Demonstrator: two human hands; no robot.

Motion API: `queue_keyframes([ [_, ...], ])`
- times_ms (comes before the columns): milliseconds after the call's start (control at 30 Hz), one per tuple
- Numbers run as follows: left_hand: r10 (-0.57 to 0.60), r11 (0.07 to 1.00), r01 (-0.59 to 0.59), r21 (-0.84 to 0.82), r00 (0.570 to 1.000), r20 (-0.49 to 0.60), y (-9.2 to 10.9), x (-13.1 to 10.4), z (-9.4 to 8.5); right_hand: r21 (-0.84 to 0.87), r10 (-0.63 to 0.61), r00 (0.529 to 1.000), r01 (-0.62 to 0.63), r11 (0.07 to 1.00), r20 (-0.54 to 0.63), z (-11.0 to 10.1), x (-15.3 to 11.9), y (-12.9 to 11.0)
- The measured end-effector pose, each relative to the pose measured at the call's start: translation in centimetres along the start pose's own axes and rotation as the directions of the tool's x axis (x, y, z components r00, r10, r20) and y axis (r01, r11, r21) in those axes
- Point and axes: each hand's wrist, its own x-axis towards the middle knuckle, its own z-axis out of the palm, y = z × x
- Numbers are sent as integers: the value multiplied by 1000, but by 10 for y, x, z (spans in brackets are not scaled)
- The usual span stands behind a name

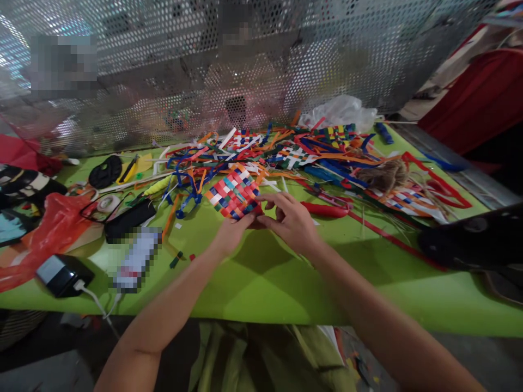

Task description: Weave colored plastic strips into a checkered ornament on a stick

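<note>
A small woven piece (235,195) of red, white, orange, blue and green flat strips is held tilted above the green table, one corner toward me. My left hand (232,231) grips its lower edge, thumb at the near right side. At its right corner, my right hand (288,218) has curled fingers closed on the edge; the exact pinch is partly hidden. Behind the piece lies a heap of loose coloured strips (212,155), with a white and green woven piece (295,157) among them. Red-handled pliers (327,209) lie just right of my right hand.
On the left are a phone (138,258) with a cable, a black charger block (63,275), glasses, a black case (129,219) and a red plastic bag (61,223). Twine (384,173) and a clear bag (341,113) lie right. A perforated metal screen (163,81) stands behind.
</note>
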Motion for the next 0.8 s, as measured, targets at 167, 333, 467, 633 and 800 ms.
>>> queue_keyframes([
  [167, -39, 999, 37, 37, 998, 44, 0, 0, -3, 45, -33, 999, 32, 998, 17, -1, 3, 0],
  [333, -38, 997, 33, 64, 996, 86, 1, -2, -1, 8, -62, 998, 62, 998, 4, 0, 1, -2],
  [467, -51, 996, 41, 82, 991, 122, 1, -3, -1, -45, -82, 996, 83, 996, 15, -1, -1, -3],
  [633, -51, 992, 32, 124, 986, 159, 1, -5, 0, -103, -91, 994, 97, 990, 65, -4, -1, -5],
  [800, -59, 984, 22, 179, 978, 202, 2, -8, 3, -147, -61, 989, 81, 986, 136, -8, 0, -5],
])
